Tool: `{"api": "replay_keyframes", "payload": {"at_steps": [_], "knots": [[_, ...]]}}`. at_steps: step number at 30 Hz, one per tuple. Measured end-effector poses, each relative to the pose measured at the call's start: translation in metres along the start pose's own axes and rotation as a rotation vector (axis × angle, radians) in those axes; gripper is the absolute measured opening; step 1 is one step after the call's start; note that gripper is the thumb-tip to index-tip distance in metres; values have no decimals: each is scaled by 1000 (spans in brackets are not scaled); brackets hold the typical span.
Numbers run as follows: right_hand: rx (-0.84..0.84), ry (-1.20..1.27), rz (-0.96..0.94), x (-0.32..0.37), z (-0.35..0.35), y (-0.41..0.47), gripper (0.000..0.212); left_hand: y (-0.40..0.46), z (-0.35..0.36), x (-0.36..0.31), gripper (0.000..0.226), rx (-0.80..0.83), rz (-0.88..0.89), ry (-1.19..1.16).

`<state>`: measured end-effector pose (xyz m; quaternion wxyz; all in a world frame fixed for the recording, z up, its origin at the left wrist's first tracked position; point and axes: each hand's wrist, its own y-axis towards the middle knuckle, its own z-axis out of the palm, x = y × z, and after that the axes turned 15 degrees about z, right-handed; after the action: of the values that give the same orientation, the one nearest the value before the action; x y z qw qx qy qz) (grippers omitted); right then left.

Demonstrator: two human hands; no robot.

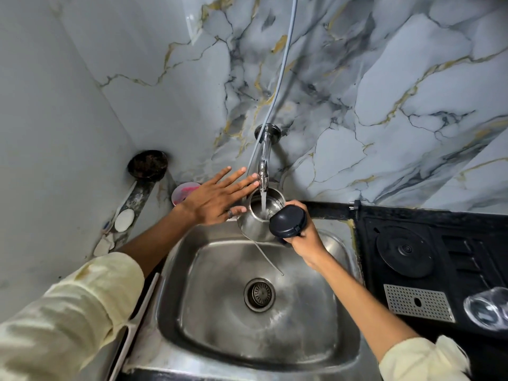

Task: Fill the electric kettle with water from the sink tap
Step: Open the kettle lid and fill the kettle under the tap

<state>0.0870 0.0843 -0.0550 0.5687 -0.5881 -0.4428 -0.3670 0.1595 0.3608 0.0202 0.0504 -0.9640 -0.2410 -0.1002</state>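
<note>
A steel electric kettle (254, 224) hangs over the back of the sink (220, 339), its black lid (287, 220) flipped open. My right hand (303, 239) grips the kettle by its handle, which the hand and lid hide. A chrome wall tap (264, 166) runs a stream of water (263, 200) into the kettle's open mouth. My left hand (217, 199) is spread flat, fingers apart, just left of the tap's spout, its fingertips close to it and holding nothing.
The kettle's black round base (404, 250) sits on the dark counter at the right, with a perforated metal plate (417, 302) and a clear glass (486, 307) in front. A dark bowl (148, 165), a pink-stained bowl (184, 191) and soap (124, 220) line the left ledge. A grey hose (277, 86) hangs down the wall.
</note>
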Motion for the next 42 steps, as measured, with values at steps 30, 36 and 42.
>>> {"api": "replay_keyframes", "payload": {"at_steps": [30, 36, 42], "knots": [[20, 42, -2, 1, 3, -3, 82, 3, 21, 0, 72, -119, 6, -103], [26, 54, 36, 12, 5, -5, 81, 40, -1, -16, 58, -424, -446, -809], [22, 57, 51, 19, 7, 1, 85, 67, -7, -14, 30, -632, -690, -1193]]}}
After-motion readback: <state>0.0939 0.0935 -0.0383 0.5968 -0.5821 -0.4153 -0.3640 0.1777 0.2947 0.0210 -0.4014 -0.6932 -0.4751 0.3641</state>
